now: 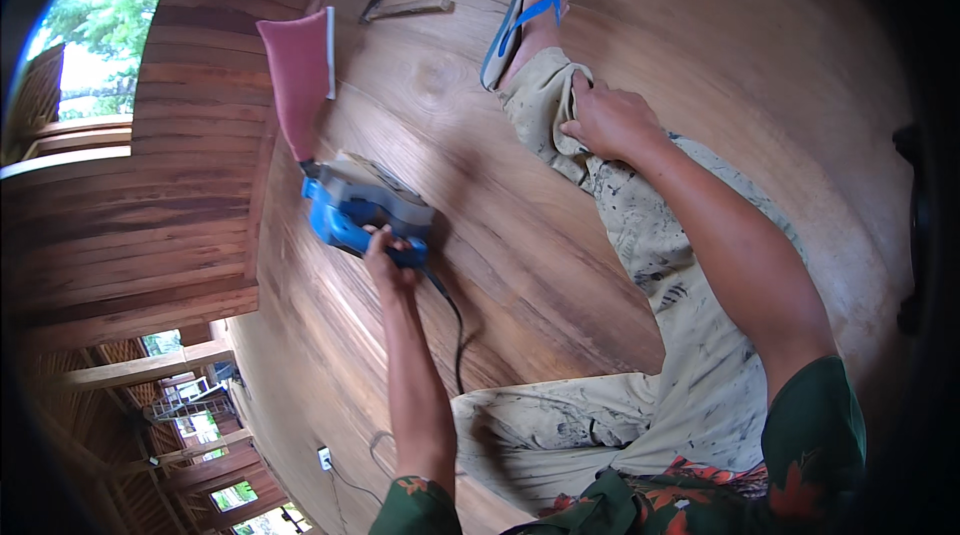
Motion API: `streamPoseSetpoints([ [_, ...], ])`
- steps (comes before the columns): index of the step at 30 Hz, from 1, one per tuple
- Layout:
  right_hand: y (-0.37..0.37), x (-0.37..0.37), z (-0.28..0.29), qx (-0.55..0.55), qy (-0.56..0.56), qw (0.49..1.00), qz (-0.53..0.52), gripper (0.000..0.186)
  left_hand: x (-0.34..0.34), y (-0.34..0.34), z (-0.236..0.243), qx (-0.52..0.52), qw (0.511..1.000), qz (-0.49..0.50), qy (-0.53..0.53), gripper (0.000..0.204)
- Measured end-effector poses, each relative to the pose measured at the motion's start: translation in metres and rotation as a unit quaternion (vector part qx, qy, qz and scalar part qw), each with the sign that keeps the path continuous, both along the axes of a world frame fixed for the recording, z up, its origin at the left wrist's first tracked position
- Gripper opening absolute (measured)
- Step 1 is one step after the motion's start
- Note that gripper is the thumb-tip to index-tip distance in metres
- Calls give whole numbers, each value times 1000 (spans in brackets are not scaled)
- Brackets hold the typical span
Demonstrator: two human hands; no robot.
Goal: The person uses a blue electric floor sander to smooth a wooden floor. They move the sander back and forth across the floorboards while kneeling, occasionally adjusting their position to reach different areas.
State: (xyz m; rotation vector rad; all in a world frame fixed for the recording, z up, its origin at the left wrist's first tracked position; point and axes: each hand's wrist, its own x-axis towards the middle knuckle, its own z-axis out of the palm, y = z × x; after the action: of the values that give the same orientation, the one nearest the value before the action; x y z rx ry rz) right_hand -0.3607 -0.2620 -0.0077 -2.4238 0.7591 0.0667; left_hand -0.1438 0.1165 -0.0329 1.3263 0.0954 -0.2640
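My left hand (384,260) is closed round the rear handle of a blue and grey belt sander (330,217). The sander is on or just over the brown wooden surface (540,285); its contact is hard to make out. From its far end rises a pink cloth dust bag (298,75) with a pale bar along one edge. A black power cord (461,325) trails from the handle back toward me. On my outstretched leg, my right hand (612,120) grips the paint-stained beige trouser leg (545,110) at the shin, its fingers curled round the cloth.
A wooden-handled hammer (410,8) lies beyond the sander. My foot in a sandal with a blue strap (543,7) rests on the wood. Plank walling (190,205) stands to the left. A white socket (325,458) with a cable is at lower left.
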Motion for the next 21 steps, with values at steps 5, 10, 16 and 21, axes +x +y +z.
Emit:
streamPoseSetpoints([
  [5,-2,-1,-5,17,-9,1000,-8,77,-126,-5,5,-3,999,3,35,32],
  [10,-2,-4,-5,21,-16,1000,-8,76,-231,-11,4,11,998,23,55,36],
  [16,-2,-3,-7,15,-12,1000,-1,78,-252,-23,4,4,998,33,56,36],
  [21,-1,-1,-9,7,-24,1000,-3,73,-133,-26,1,15,1000,2,16,31],
])
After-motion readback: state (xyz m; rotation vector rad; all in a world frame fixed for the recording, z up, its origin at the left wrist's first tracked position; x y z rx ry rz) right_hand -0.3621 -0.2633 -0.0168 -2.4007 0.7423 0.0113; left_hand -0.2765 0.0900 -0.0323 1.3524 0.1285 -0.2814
